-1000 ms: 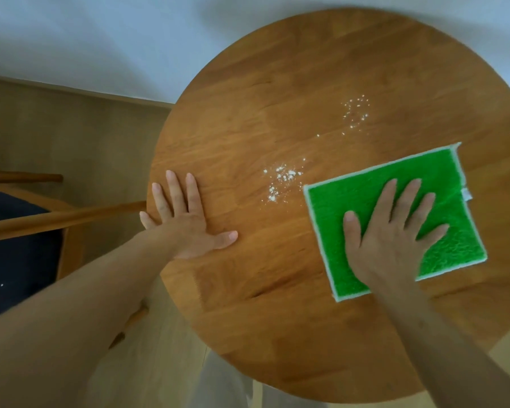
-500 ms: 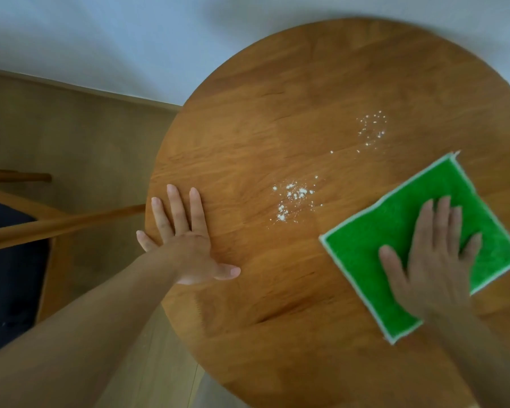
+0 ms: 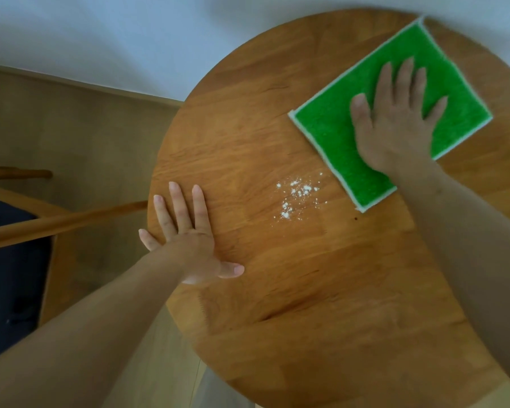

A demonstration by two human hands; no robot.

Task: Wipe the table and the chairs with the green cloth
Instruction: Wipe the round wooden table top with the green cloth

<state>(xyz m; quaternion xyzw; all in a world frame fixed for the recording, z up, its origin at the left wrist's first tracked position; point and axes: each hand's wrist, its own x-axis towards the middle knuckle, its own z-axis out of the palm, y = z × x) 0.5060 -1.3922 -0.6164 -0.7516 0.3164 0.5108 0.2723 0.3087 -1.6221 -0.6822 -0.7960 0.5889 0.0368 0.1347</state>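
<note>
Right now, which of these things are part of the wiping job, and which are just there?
Part of the job:
green cloth, flat under the right hand
round wooden table
white crumbs not yet wiped
wooden chair at the left
left hand, flat on the table

Just there:
floor
white wall

A round wooden counter (image 3: 321, 290) carries a cloth (image 3: 330, 128) at its far right, white crumbs (image 3: 296, 198) mid-surface, and a left hand (image 3: 189, 242) flat near its left edge.
</note>
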